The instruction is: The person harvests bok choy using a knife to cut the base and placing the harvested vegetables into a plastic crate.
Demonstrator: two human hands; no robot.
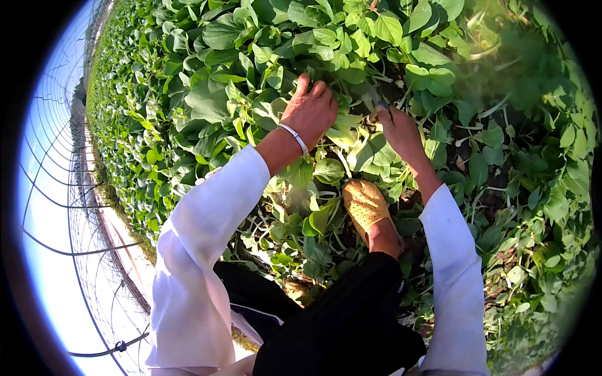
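Note:
My left hand (311, 108), with a pale bangle (296, 137) at the wrist, is curled around leafy greens, its fingertips partly hidden in the foliage. Pale green stalks (345, 128) stick out beside the palm. To its right, my right hand (400, 134) grips a small knife (384, 107) with a blue part showing by the thumb. The blade is blurred and points up toward the plant bases, left of the fingers. Cut or loose leaves (376, 152) lie just below both hands.
A dense bed of leafy plants (207, 98) stretches left and ahead. My foot in a yellow perforated shoe (366, 207) stands among fallen leaves (320, 221). Dark soil (463, 155) shows at right. Hoops and netting (89, 207) edge the far left.

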